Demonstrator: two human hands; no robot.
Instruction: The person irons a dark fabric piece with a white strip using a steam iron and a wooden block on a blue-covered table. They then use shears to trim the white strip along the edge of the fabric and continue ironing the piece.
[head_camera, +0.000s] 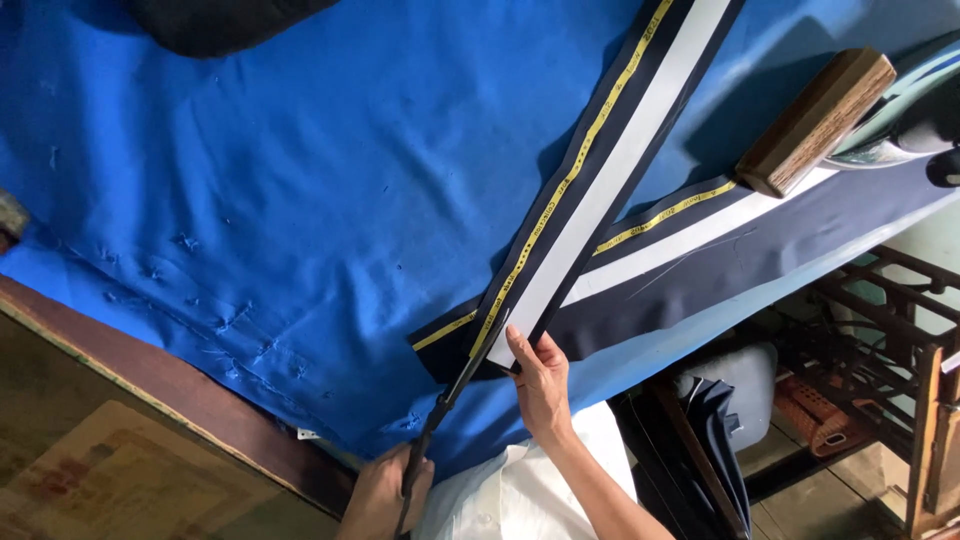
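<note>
A long dark navy fabric strip (600, 150) with a white band and a yellow-printed edge runs diagonally over the blue cloth-covered table (280, 180). It crosses a second, similar strip (720, 250). My right hand (541, 385) holds the near end of the upper strip, fingers flat on the white band. My left hand (383, 492) grips the dark handle of long scissors (455, 390). Their blades point up along the strip's left edge and reach its near end.
A wooden block (815, 122) rests on the second strip at the upper right, beside a shiny grey-green object (905, 110). A dark bundle (210, 20) lies at the top. The table's brown wooden edge (170, 390) runs lower left. A metal treadle frame (890, 330) stands at right.
</note>
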